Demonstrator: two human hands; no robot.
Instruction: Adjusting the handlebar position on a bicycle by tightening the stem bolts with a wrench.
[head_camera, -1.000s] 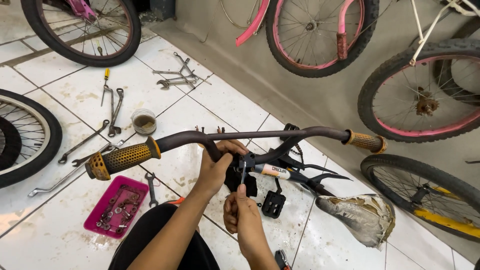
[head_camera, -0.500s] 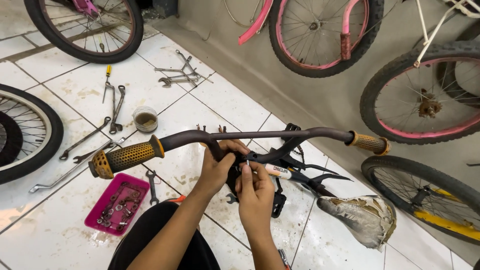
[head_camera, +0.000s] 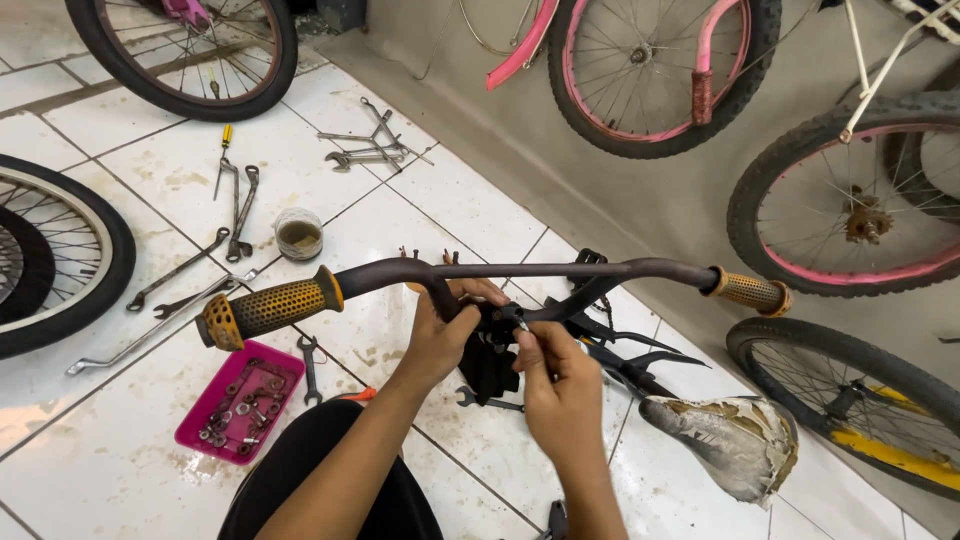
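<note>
Holding the handlebar (head_camera: 520, 270) stem with my left hand (head_camera: 440, 335), fingers wrapped tight. My right hand (head_camera: 560, 390) pinches a small bolt (head_camera: 521, 324) at the clamp. I think the fixing is only half done.

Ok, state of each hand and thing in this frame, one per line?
left hand: gripping the dark curved handlebar at its centre
right hand: pinching a small metal part at the stem
pink plastic tray: on the floor, holding small hardware
worn bicycle saddle: torn, beside the frame
</note>
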